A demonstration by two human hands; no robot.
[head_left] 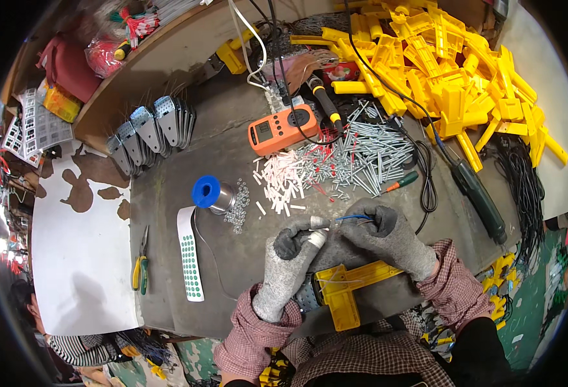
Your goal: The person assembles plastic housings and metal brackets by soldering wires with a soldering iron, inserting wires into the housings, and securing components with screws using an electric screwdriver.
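Note:
Both my hands wear grey gloves with dark palms. My right hand (382,233) pinches a thin blue wire (355,217), which points left toward the other hand. The fingers of my left hand (292,251) are pressed together, with white tips on the thumb and a finger; whatever lies between them is too small to make out. Below the hands, at the front of the bench, rests a yellow plastic housing (342,306) with a long arm reaching right. A perforated metal piece (307,294) adjoins its left side.
Beyond my hands lie piles of screws (368,155) and short white sleeves (283,177), beside an orange meter (282,129). Yellow plastic parts (451,84) heap up back right, near a soldering iron (477,197). Leftward are a solder spool (214,195), a sticker strip (190,258) and pliers (141,267).

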